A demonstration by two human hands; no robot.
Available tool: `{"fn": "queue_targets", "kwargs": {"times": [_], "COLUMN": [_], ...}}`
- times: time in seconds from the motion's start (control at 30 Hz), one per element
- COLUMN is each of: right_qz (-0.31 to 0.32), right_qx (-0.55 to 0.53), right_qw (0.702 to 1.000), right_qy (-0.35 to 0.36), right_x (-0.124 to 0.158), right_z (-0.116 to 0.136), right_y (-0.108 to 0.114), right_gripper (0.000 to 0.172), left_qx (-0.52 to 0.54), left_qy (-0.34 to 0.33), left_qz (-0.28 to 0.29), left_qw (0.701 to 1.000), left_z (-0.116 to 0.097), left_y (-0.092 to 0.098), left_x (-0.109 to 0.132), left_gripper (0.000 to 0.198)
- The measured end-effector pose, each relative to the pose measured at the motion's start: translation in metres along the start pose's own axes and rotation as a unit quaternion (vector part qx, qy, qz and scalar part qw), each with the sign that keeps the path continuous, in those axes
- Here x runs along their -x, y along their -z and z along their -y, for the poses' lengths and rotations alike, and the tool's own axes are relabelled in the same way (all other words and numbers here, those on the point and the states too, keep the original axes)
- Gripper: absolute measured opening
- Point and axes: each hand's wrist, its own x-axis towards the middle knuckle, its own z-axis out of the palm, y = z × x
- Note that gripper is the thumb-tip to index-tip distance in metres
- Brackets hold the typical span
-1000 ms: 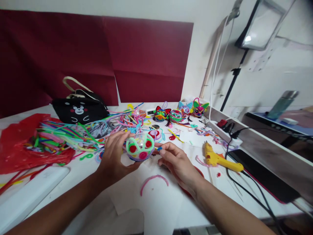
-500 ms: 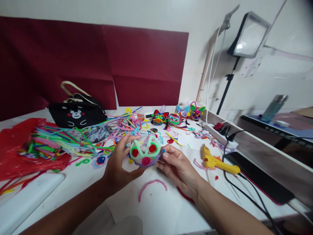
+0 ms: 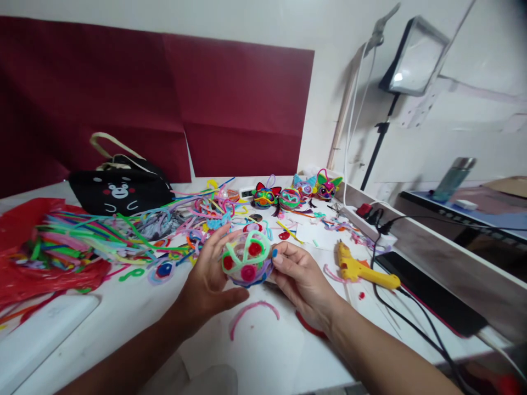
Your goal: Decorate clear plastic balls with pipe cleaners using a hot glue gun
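A clear ball (image 3: 246,258) wrapped in pale green, white and purple pipe cleaners, with red and pink coiled discs on it, is held up over the table. My left hand (image 3: 206,274) cups it from the left, fingers behind it and thumb below, slightly off its surface. At its right edge, my right hand (image 3: 298,280) grips the ball between thumb and fingers; a blue nail or small blue bit shows at the fingertip. Below lies a curved pink pipe cleaner (image 3: 252,312) on white paper. Part of a red strip (image 3: 310,325) shows beside my right wrist.
Bundled pipe cleaners (image 3: 102,236) spill from a red plastic bag (image 3: 16,230) on the left, before a black bag (image 3: 123,192). Several decorated balls (image 3: 290,198) stand at the back. A yellow glue gun (image 3: 366,271), a black phone (image 3: 432,293) and cables lie right.
The ball has turned and tilted a little between my hands. My left thumb has come away from its underside, while my right hand keeps its grip. The view has shifted slightly.
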Motion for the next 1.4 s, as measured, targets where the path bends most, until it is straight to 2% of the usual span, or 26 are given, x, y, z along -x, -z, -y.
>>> {"fn": "queue_targets", "kwargs": {"times": [0.07, 0.2, 0.33, 0.47, 0.67, 0.73, 0.83, 0.97, 1.07, 1.17, 1.3, 1.4], "right_qz": [-0.002, 0.002, 0.012, 0.009, 0.005, 0.004, -0.003, -0.023, -0.038, -0.027, -0.028, -0.024], "right_qx": [0.008, 0.039, 0.064, 0.081, 0.128, 0.154, 0.21, 0.3, 0.343, 0.386, 0.447, 0.501], "right_qw": [1.0, 0.999, 0.996, 0.994, 0.989, 0.986, 0.978, 0.951, 0.935, 0.916, 0.882, 0.845], "right_qy": [-0.007, -0.035, -0.064, -0.075, -0.08, -0.069, -0.013, 0.066, 0.082, 0.107, 0.148, 0.183], "right_x": [0.0, -0.001, -0.001, -0.001, 0.0, 0.0, 0.0, 0.001, 0.001, 0.002, 0.003, 0.005], "right_z": [0.0, -0.003, -0.006, -0.007, -0.007, -0.006, -0.003, 0.001, 0.001, -0.002, -0.003, -0.003], "right_y": [0.0, 0.002, 0.004, 0.005, 0.006, 0.007, 0.008, 0.009, 0.01, 0.011, 0.011, 0.01], "right_gripper": [0.022, 0.024, 0.025, 0.027, 0.027, 0.025, 0.019, 0.013, 0.012, 0.011, 0.009, 0.007], "left_qx": [0.052, 0.103, 0.151, 0.208, 0.229, 0.242, 0.248, 0.244, 0.249, 0.247, 0.23, 0.221], "left_qy": [0.059, 0.179, 0.235, 0.243, 0.242, 0.239, 0.237, 0.241, 0.239, 0.237, 0.246, 0.253], "left_qz": [0.0, -0.053, -0.092, -0.07, -0.066, -0.057, -0.047, -0.059, -0.064, -0.06, -0.059, -0.068], "left_qw": [0.997, 0.977, 0.956, 0.945, 0.941, 0.939, 0.938, 0.937, 0.936, 0.937, 0.94, 0.939], "left_z": [-0.002, -0.004, -0.003, -0.004, -0.004, -0.003, -0.001, 0.0, 0.0, 0.001, 0.002, 0.002], "left_y": [0.001, 0.006, 0.01, 0.01, 0.011, 0.012, 0.013, 0.013, 0.012, 0.011, 0.01, 0.009], "left_x": [0.001, 0.001, -0.001, -0.002, -0.001, -0.001, -0.002, -0.003, -0.002, -0.001, -0.001, -0.001], "left_gripper": [0.087, 0.052, 0.032, 0.022, 0.016, 0.016, 0.018, 0.019, 0.017, 0.017, 0.018, 0.019]}}
